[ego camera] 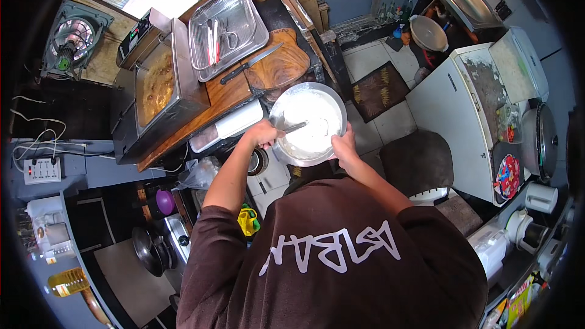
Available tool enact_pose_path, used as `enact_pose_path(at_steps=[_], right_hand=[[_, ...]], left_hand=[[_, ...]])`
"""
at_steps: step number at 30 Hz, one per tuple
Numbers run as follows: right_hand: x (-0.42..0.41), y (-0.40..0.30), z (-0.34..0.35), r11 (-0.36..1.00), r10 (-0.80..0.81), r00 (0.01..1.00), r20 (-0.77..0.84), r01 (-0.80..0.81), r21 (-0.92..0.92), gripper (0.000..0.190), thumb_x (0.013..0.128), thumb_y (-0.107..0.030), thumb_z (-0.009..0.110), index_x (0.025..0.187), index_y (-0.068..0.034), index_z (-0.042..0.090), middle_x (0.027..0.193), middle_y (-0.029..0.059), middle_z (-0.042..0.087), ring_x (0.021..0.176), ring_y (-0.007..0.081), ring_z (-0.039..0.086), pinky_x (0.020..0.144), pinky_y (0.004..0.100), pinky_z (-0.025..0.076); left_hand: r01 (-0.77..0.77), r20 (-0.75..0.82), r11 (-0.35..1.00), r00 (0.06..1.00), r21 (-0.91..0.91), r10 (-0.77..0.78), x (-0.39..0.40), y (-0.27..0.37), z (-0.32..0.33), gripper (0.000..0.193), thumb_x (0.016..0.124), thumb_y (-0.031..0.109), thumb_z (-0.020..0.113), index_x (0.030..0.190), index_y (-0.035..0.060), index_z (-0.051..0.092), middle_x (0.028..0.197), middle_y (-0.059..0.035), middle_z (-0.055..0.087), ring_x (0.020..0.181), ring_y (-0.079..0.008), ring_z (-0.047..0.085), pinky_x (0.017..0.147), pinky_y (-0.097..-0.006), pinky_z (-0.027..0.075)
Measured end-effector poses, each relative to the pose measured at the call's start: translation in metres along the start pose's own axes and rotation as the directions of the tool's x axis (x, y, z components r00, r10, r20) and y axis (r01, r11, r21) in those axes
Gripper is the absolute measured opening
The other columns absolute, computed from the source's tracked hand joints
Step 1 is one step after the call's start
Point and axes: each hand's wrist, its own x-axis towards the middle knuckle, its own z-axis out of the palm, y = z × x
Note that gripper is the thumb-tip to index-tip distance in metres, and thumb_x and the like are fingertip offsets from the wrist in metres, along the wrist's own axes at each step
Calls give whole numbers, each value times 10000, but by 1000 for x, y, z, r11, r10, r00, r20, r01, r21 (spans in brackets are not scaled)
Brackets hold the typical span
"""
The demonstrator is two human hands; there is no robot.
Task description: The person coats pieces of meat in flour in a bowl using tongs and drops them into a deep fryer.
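Note:
A round metal bowl (pixel 284 150) holds white powder (pixel 315 112) that looks like flour. My left hand (pixel 264 134) is closed around a slim grey utensil (pixel 296 127), whose far end reaches into the powder; its tip is hard to make out. On the bowl's right side, my right hand (pixel 343 146) grips the rim. Just beyond the bowl lies a wooden cutting board (pixel 285 61), with a black-handled kitchen knife (pixel 251 63) resting across its left edge. Beside my left wrist is a white rectangular tray (pixel 240 119).
A deep fryer (pixel 157 87) with bubbling oil stands at the counter's left. Behind the board, a wire basket (pixel 224 9) on a metal tray holds tongs (pixel 213 41) and scissors (pixel 230 38). A chair (pixel 416 160) and a white chest freezer (pixel 450 100) stand to my right.

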Motion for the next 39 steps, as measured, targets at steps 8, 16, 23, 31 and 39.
enact_pose_path(at_steps=[8, 16, 23, 31, 39], right_hand=[[23, 17, -8, 999, -7, 999, 49, 4, 48, 723, 861, -8, 504, 1545, -39, 273, 1422, 285, 371, 1136, 458, 553, 614, 436, 658], [10, -4, 8, 994, -4, 998, 66, 11, -110, 729, 875, -22, 513, 1554, -41, 247, 1440, 275, 351, 1137, 460, 551, 575, 424, 653], [13, -2, 3, 997, 51, 996, 69, -47, -64, 735, 889, -43, 525, 1556, -18, 218, 1456, 274, 327, 1126, 469, 551, 524, 431, 644], [20, 2, 2, 993, 116, 991, 68, -116, -8, 730, 892, -40, 525, 1550, 6, 212, 1464, 288, 309, 1113, 475, 558, 515, 447, 644], [21, 0, 8, 993, 100, 989, 105, -106, 54, 727, 883, -20, 515, 1548, 10, 222, 1411, 305, 363, 1045, 475, 591, 512, 465, 646]], left_hand=[[-261, -309, 761, 799, 594, 515, -72, 24, 13, 291, 804, 266, 682, 834, -20, 732, 692, -155, 677, 543, -308, 617, 529, -402, 504], [63, -409, 620, 802, 782, 434, -80, 55, 41, 170, 764, 190, 648, 773, 40, 728, 754, -164, 722, 628, -373, 679, 562, -445, 530], [24, -448, 649, 743, 761, 497, -60, 48, 69, 116, 736, 124, 631, 722, 59, 727, 735, -145, 723, 627, -348, 694, 545, -420, 535], [-9, -308, 603, 854, 798, 419, -70, 57, 60, 129, 770, 149, 617, 746, 70, 718, 754, -144, 726, 649, -364, 692, 569, -434, 536], [32, -363, 670, 859, 741, 360, -79, 40, 46, 193, 841, 251, 618, 866, 83, 710, 822, -156, 728, 713, -400, 682, 626, -475, 537]])
